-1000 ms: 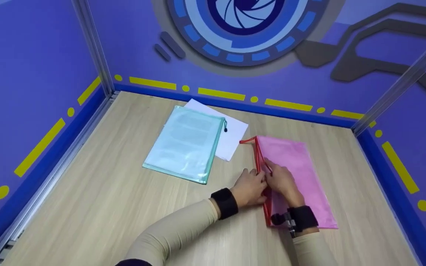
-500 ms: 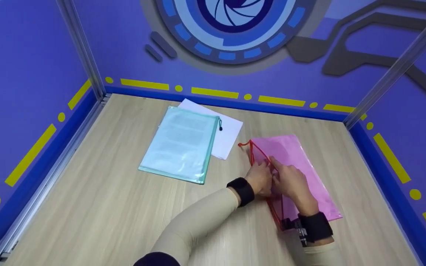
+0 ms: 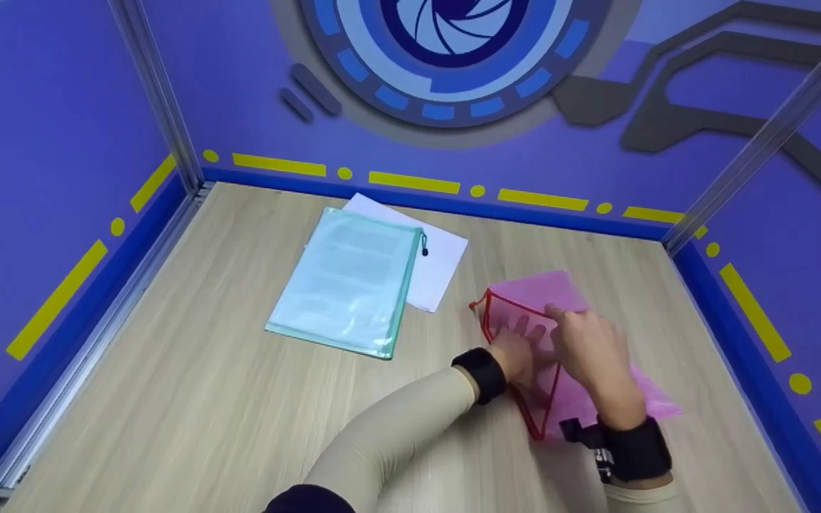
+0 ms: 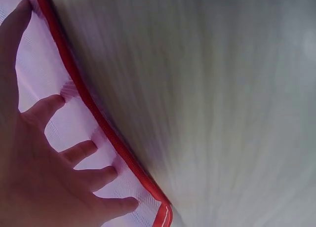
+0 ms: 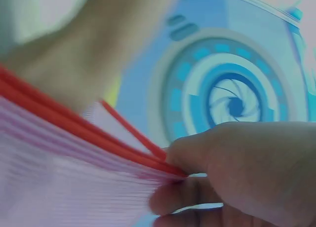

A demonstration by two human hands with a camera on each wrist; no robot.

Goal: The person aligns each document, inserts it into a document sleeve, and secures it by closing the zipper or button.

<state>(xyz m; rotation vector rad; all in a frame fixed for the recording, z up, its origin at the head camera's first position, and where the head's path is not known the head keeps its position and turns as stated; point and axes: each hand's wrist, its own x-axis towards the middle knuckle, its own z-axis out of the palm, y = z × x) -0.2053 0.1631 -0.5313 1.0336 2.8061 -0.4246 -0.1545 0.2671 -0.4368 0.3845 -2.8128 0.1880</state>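
The pink pouch [image 3: 571, 392] lies on the right part of the desk [image 3: 189, 356], its red-edged mouth turned toward the left and spread apart; the left hand [image 3: 516, 356] is in that mouth, between the two red edges, its fingers spread wide and nearly straight; they have hold of nothing, and the left wrist view shows the tips against the pale pink mesh, just short of a red edge [image 4: 112, 132] that slants past them; the right hand [image 3: 592, 356] is above and to the right of the left one, its thumb and forefinger closed in a pinch on the pouch's other red edge, raised from the desk; in the right wrist view that edge runs off to the left from the thumb, with the mesh hanging below it; a short red cord [image 3: 477, 304] hangs at the pouch's far left corner, apart from both hands; well to the left, a green pouch [image 3: 343, 281] lies flat, partly over a white sheet [image 3: 439, 267]; a black band [image 3: 482, 374] circles the left wrist.
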